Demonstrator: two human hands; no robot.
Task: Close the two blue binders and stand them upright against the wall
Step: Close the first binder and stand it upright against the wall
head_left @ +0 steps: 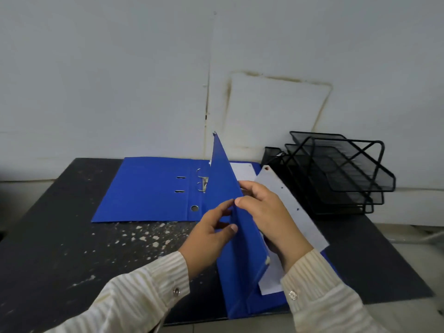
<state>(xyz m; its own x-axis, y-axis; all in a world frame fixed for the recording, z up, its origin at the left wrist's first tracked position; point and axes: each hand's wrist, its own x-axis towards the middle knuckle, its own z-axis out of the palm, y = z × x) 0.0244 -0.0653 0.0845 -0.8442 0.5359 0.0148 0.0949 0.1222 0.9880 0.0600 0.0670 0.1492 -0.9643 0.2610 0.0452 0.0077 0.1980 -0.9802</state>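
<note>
The near binder, at the counter front, is half folded, its raised cover pinched by both hands: left, right. The far binder lies open by the wall. Loose sheets could be creased when it is shut.

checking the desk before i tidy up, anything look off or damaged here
The dark tabletop has pale chipped patches in front of the open binder. The wall carries a brownish rectangular stain above the mesh tray. A grey sheet sticks out askew from the near binder.
</note>
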